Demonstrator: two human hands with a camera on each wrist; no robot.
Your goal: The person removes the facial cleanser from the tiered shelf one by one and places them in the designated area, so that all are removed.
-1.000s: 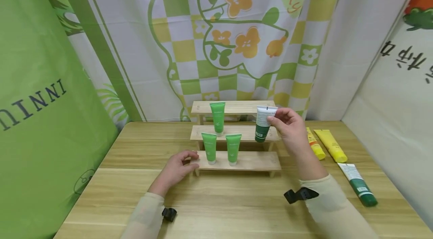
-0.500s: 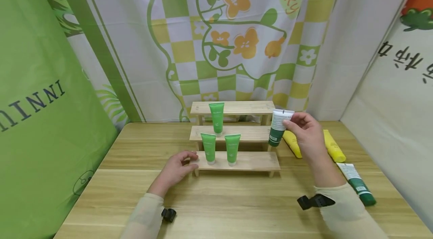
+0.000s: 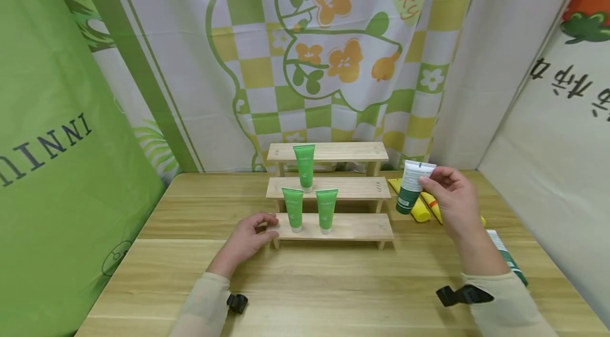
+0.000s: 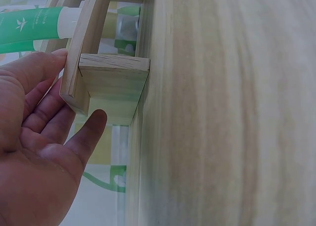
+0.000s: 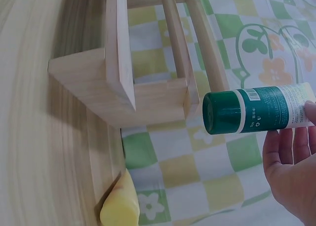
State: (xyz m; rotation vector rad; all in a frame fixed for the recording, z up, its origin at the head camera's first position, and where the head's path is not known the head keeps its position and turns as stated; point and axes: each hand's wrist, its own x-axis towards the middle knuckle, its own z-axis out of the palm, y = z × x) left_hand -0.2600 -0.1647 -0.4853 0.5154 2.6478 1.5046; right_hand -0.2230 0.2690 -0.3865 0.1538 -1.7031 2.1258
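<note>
My right hand pinches a white-and-dark-green squeeze tube near its flat white end. The tube hangs cap down, slightly tilted, right of the three-tier wooden display rack. In the right wrist view its dark green cap lies beyond the fingertips, apart from the rack. My left hand grips the left end of the rack's bottom tier, with thumb and fingers around the board end. Two light green tubes stand caps down on the bottom tier. A third green tube stands on the middle tier.
Yellow tubes lie on the table behind the right hand, partly hidden. Another white-and-green tube lies by the right forearm. Printed curtains hang behind and at both sides of the wooden table.
My right hand has carried the white-and-green tube rightward and slightly down, from in front of the rack's middle tier to beyond its right end. The left hand has stayed on the rack.
</note>
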